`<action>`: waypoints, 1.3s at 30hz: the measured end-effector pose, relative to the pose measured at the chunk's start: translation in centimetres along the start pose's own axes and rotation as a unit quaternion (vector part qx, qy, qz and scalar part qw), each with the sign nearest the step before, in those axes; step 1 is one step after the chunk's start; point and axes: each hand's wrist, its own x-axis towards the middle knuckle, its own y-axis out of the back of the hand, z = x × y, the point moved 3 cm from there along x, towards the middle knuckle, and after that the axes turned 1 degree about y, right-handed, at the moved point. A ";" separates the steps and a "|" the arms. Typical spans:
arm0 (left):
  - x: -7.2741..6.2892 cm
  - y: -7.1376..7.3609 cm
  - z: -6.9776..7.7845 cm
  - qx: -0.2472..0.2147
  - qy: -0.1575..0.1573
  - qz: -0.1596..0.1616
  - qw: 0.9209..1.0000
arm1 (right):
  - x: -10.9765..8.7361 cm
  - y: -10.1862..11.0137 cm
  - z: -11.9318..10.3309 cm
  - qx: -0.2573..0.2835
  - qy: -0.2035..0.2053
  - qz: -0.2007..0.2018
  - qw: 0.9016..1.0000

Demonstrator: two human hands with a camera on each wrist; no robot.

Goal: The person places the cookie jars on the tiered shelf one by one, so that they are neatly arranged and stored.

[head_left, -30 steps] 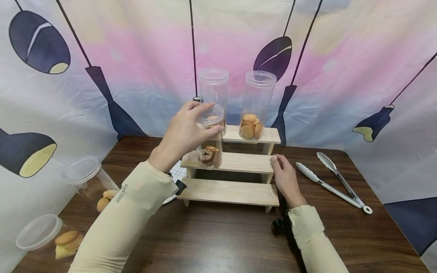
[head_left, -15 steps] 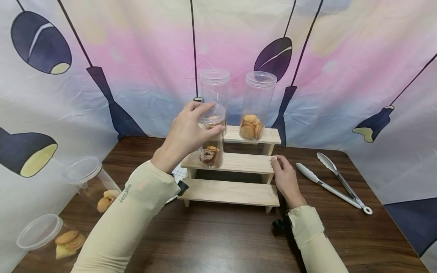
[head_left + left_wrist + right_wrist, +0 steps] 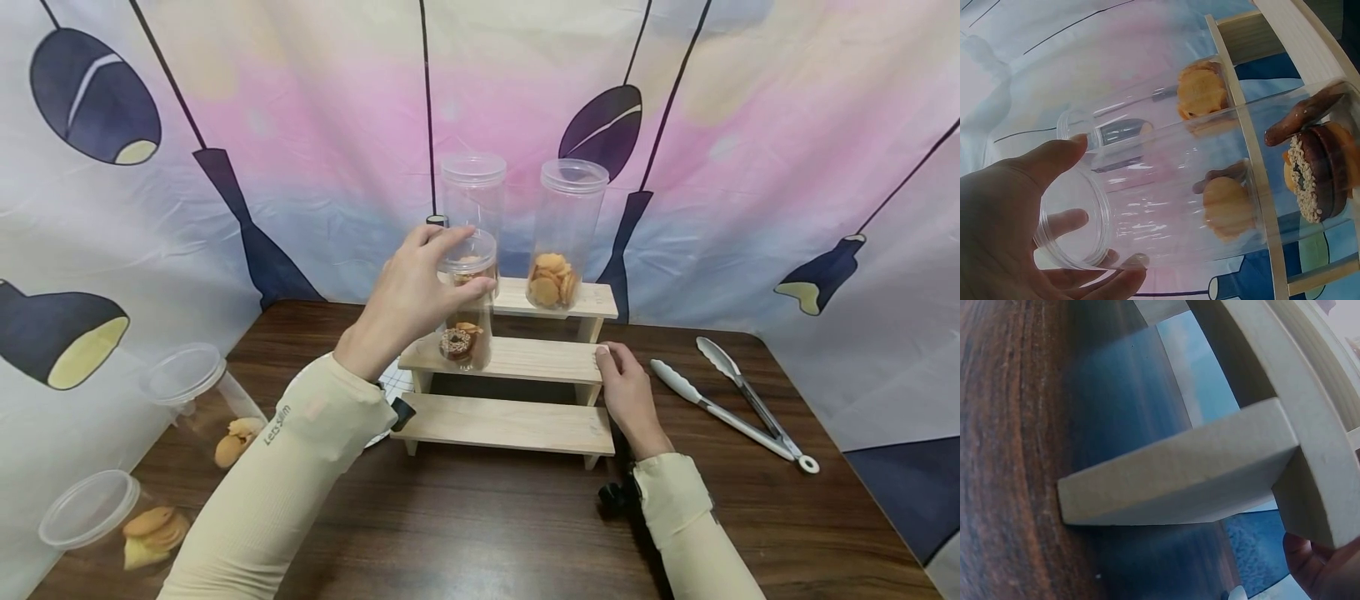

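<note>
My left hand [image 3: 405,292] grips a clear lidded jar [image 3: 480,312] from above, thumb and fingers spread round its lid. Inside lie a chocolate doughnut [image 3: 1316,175] with chopped-nut topping and other biscuits. The jar stands upright at the left end of the middle step of a three-tier wooden stand [image 3: 532,358]. At that step's right end, my right hand [image 3: 628,400] holds the board's edge, thumb on top. Only some of its fingers [image 3: 1300,556] show in the right wrist view. On the top step stand two taller jars, one on the left [image 3: 472,196], one with round biscuits [image 3: 570,217].
Metal tongs [image 3: 738,408] lie spread on the dark wooden table [image 3: 480,525], right of the stand. Two more lidded biscuit jars, one farther back [image 3: 187,383] and one nearer [image 3: 90,517], are at the left. Behind the left wrist, a white gridded item [image 3: 393,383] is partly hidden.
</note>
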 end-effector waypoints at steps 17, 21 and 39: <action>-0.6 0.7 -0.5 -0.003 -0.013 0.005 1.000 | 0.1 -0.1 0.0 0.008 0.010 -0.004 1.000; -1.4 1.7 -0.7 -0.007 -0.018 0.014 1.000 | 0.1 0.0 0.1 0.005 0.012 0.000 1.000; -9.7 8.8 -6.3 0.071 -0.002 0.091 0.993 | 0.2 0.0 0.3 0.008 -0.004 -0.006 1.000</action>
